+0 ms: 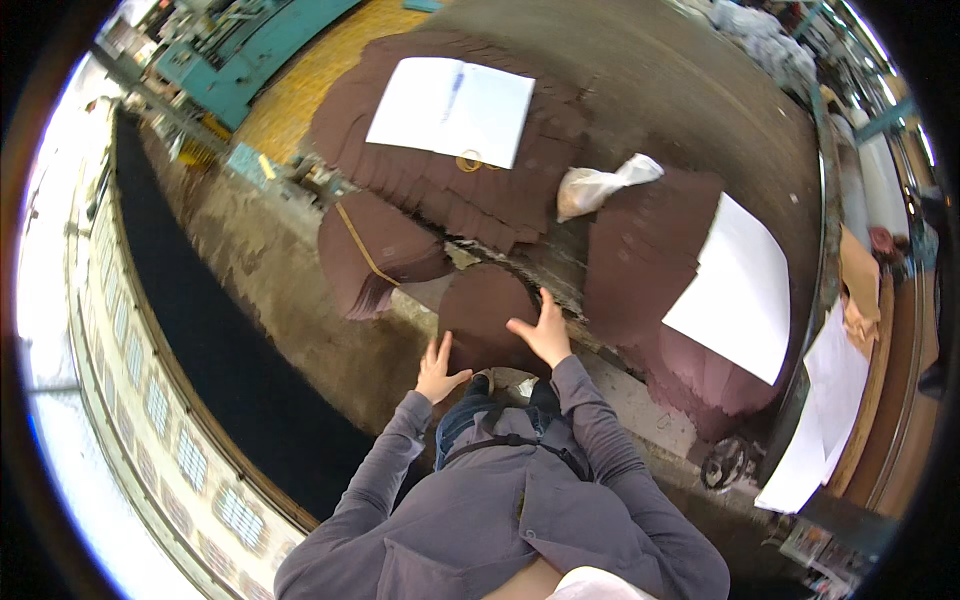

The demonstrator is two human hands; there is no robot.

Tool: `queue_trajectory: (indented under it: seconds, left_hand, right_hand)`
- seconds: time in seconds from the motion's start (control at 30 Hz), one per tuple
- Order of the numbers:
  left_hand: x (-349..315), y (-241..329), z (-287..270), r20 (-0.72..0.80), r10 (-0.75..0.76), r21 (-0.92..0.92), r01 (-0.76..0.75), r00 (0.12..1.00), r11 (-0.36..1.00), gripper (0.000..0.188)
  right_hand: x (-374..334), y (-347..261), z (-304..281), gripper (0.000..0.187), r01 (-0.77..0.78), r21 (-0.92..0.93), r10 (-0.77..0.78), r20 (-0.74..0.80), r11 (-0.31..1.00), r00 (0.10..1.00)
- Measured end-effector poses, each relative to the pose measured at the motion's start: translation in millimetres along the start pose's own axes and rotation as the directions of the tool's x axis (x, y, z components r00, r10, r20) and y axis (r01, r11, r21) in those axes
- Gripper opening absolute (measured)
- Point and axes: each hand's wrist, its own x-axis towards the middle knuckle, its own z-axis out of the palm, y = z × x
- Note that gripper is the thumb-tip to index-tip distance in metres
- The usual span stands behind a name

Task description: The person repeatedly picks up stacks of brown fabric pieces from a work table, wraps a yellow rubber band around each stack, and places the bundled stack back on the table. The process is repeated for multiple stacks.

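Observation:
A stack of dark brown cut fabric pieces with a rounded outline lies right in front of me at the table's near edge. My left hand is at its lower left edge, fingers apart. On its right side rests my right hand, thumb pointing inward over the brown surface and fingers stretched along the edge. Whether any fingertips reach under the stack is hidden. Just left of it sits another brown stack, crossed by a yellow band.
Beyond lies a broad spread of overlapping brown pieces under a white sheet. A knotted plastic bag stands near more brown pieces and a white sheet at right. A handwheel is by the table's near right corner.

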Motion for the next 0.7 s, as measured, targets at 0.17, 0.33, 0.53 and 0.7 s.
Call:
queue_trajectory:
  seconds: [0.17, 0.33, 0.53, 0.7]
  left_hand:
    - [32, 27, -7, 0.109, 0.083, 0.144, -0.098, 0.991, 0.985, 0.123]
    - [53, 84, -11, 0.027, -0.226, 0.474, 0.186, 0.974, 0.861, 0.111]
    - [104, 161, 21, 0.212, 0.256, -0.616, -0.074, 0.943, 0.784, 0.077]
    - [165, 234, 94, 0.235, 0.027, -0.660, 0.139, 0.972, 0.739, 0.076]
  right_hand:
    - [-31, 16, 16, 0.132, 0.150, -0.393, -0.079, 0.193, 0.907, 0.978]
    - [-24, 32, -23, 0.083, 0.150, 0.024, -0.150, 0.025, 0.988, 0.988]
    - [-22, 75, -150, 0.036, 0.113, 0.515, 0.253, -0.586, 0.850, 0.770]
    - [17, 116, -246, 0.040, 0.106, 0.623, 0.400, -0.614, 0.775, 0.680]
